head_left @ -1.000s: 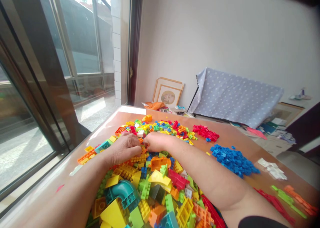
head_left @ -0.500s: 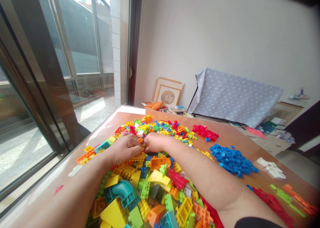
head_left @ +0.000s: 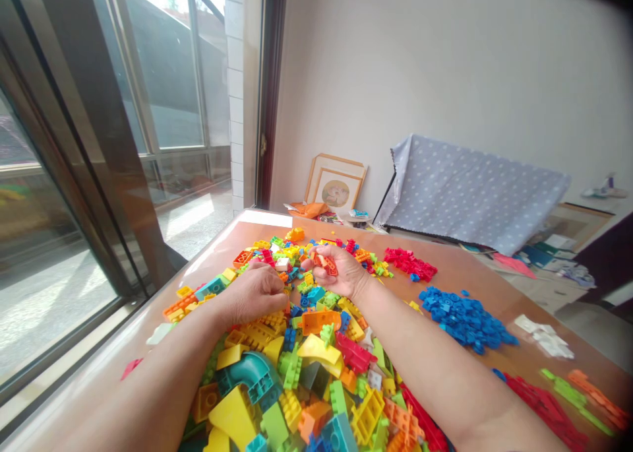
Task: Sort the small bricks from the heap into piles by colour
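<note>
"Step in hand, with the blue heap [head_left: 465, 319] as landmark?"

"Picking bricks out by hand, most likely. Well left of the blue heap and a little beyond it, an orange-red cluster [head_left: 324, 263] held up over the far part of the mixed heap [head_left: 316, 356]."

"Held by which grip?"

"Right grip [head_left: 349, 277]: fingers curled around the cluster, palm partly turned up. One piece or several, hard to say at this size."

"And the left grip [head_left: 257, 290]?"

"Farther left of the blue heap, knuckles up, fingers bent down onto the mixed heap. Fingertips hidden, so cannot tell whether grasping anything."

"Anything already set apart?"

"Judging by the layout, yes. Just behind the blue heap, a red heap [head_left: 410, 264]; to the right of it, white pieces [head_left: 544, 336]; nearer than it, long red pieces [head_left: 546, 409], plus a green strip [head_left: 576, 401] and an orange strip [head_left: 598, 397]."

"Needed for the next move?"

"Probably a snug hold against small bits slipping out, and a clear look at the cluster. Also worth keeping the right forearm [head_left: 425, 353] high beside the blue heap, for fear of scattering it."
</note>
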Demonstrator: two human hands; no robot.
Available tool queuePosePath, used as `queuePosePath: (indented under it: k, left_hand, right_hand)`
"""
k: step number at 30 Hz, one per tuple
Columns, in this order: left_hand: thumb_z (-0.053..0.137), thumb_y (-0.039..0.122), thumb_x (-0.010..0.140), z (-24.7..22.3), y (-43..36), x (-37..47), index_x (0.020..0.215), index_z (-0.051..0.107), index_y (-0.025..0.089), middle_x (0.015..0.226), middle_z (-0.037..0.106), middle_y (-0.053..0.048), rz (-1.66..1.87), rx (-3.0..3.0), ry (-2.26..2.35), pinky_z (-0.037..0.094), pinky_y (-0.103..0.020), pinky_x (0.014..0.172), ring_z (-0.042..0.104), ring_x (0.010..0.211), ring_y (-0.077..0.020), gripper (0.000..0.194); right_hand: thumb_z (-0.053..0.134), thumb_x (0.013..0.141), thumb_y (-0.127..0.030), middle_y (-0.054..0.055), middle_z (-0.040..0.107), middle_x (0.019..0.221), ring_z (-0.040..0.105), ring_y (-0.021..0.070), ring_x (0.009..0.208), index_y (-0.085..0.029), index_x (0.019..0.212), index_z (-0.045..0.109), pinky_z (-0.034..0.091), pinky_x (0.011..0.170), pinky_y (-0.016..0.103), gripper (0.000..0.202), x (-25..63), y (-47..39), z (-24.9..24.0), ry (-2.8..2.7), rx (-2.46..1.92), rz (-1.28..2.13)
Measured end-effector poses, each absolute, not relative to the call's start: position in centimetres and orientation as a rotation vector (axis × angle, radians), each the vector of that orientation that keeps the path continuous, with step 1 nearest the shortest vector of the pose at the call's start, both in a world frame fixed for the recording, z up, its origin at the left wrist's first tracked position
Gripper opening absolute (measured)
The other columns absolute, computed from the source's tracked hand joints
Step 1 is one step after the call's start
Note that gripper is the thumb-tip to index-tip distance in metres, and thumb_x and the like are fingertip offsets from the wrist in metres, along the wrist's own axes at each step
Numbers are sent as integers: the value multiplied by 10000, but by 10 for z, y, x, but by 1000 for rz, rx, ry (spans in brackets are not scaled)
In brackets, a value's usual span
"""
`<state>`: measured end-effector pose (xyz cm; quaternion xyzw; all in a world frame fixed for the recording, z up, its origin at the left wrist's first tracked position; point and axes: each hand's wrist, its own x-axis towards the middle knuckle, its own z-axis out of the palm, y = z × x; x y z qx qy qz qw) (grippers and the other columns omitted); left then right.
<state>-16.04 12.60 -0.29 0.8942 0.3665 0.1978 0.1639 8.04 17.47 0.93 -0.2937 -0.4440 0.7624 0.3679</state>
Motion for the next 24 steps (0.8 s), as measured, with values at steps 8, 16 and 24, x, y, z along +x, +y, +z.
queuePosePath:
  k: [8, 16, 24]
  left_hand:
    - [505, 268, 903, -3, 126, -162, 556, 371, 168, 593, 472, 18, 563, 2444, 1038, 375, -297, 767, 452, 649, -117, 386]
    - [502, 241, 867, -3, 127, -164, 552, 369, 175, 576, 432, 21, 603, 2346, 996, 376, -277, 694, 413, 625, -112, 348]
    - [481, 262, 886, -4, 128, -166, 565, 369, 172, 587, 428, 18, 599, 2381, 1015, 381, -273, 708, 423, 629, -109, 352]
  right_hand:
    - [866, 689, -372, -44, 605, 617, 430, 78, 492, -200, 802, 651, 283, 442, 196, 297, 53, 164, 6, -1872, -1269, 1515]
    - [793, 733, -440, 25, 650, 636, 576, 177, 614, -217, 663, 693, 392, 555, 290, 254, 16, 157, 27, -2852, -1614, 624]
    - [769, 685, -308, 22, 602, 565, 560, 172, 598, -200, 576, 662, 389, 547, 276, 187, 11, 157, 17, -2720, -1667, 658]
